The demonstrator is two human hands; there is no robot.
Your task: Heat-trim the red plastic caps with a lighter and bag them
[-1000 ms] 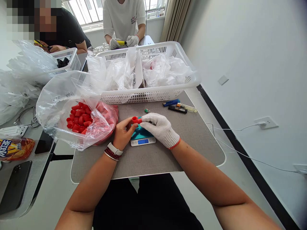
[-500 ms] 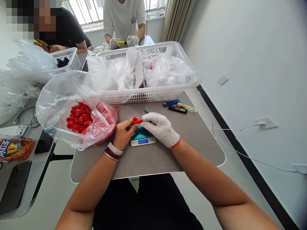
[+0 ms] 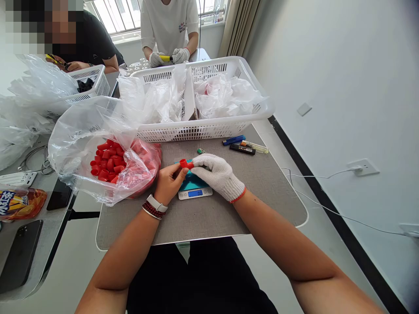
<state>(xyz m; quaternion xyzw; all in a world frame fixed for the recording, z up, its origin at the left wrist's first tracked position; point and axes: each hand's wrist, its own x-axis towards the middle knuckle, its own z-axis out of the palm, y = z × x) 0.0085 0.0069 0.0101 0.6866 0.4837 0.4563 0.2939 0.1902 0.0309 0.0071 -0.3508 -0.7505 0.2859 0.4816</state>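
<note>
A red plastic cap (image 3: 185,163) sits pinched in the bare left hand (image 3: 169,183), its long axis running sideways across the frame, just above a digital scale (image 3: 195,193). The gloved right hand (image 3: 218,174) meets its right end, though whether it grips or merely touches is hard to tell. A teal sheet (image 3: 193,182) on the scale is partly hidden by the hands, and the readout is unreadable. Left of them, a clear plastic bag (image 3: 75,144) holds more red caps (image 3: 108,159).

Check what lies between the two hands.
A red plastic cap lies there, held by the bare left hand and the gloved right hand, in the head view.
</note>
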